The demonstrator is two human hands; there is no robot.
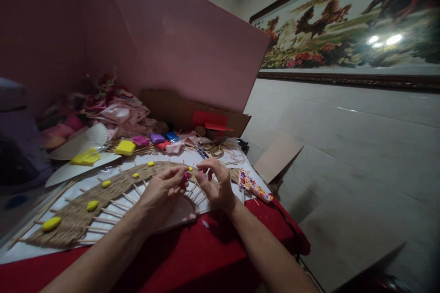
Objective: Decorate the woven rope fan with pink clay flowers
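Note:
My left hand [165, 187] is closed, its thumb and fingertips pinching a small bit of bright pink clay [186, 176]. Facing it, my right hand [217, 185] is curled, thumb and forefinger a little apart, with nothing I can make out between them. Both hands hover over a fan-shaped frame of thin sticks with a woven twine band [72, 222]. Yellow clay ovals [92, 205] sit spaced along that band. Part of the frame is hidden behind my hands.
Clay packets, among them a yellow one [124, 147] and a purple one [157, 138], lie behind the frame. Scissors [202, 152] and twine are near the back. A flowered glue gun [252, 185] lies at right on the red cloth's [206, 256] edge. Cardboard [165, 103] stands behind.

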